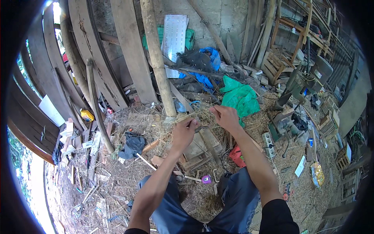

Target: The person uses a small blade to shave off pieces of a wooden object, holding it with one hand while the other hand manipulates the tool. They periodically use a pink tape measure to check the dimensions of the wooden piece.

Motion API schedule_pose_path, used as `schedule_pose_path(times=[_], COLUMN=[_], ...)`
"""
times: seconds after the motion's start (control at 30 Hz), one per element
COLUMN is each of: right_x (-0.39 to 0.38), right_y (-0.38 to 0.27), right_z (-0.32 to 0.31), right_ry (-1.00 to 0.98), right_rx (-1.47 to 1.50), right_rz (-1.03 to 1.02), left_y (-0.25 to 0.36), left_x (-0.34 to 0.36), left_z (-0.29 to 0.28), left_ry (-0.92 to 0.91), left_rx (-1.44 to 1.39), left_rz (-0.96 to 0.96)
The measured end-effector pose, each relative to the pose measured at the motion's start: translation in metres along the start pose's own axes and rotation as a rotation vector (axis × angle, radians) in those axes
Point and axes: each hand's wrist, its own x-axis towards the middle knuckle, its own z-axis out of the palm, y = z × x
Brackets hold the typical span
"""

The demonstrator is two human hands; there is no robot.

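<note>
Both hands are raised in front of my knees, fingers closed. My left hand is curled with thumb and fingers pressed together. A small dark curved piece shows beside its fingers; I cannot tell whether it is gripped. Slightly farther away and to the right, my right hand makes a pinch, and whatever is in it is too fine to make out. Dry straw shows behind and between the hands. Below them stands a low, worn wooden block, with a stick leaning across it.
A wooden post rises just beyond my hands. Green plastic sheeting lies behind my right hand. A red tool case or machine sits by my right knee, a purple object between my feet, and a power strip to the right.
</note>
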Motion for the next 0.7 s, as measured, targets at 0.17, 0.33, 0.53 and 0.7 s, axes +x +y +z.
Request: schedule_pose_path(times=[0.17, 0.33, 0.53, 0.7], right_x=[-0.003, -0.02, -0.021, -0.001], right_y=[-0.022, 0.069, 0.054, 0.015], right_z=[0.013, 0.001, 0.005, -0.01], right_ry=[-0.035, -0.173, -0.203, -0.081], right_rx=[0.113, -0.026, 0.074, 0.385], right_rz=[-0.047, 0.477, 0.511, 0.42], left_y=[-0.009, -0.005, -0.028, -0.013], left_x=[-0.005, -0.015, 0.005, 0.004], left_z=[-0.006, -0.009, -0.034, -0.028], left_ry=[0.008, -0.026, -0.044, -0.087], left_rx=[0.104, 0.004, -0.12, -0.266], left_rz=[0.063, 0.055, -0.024, -0.163])
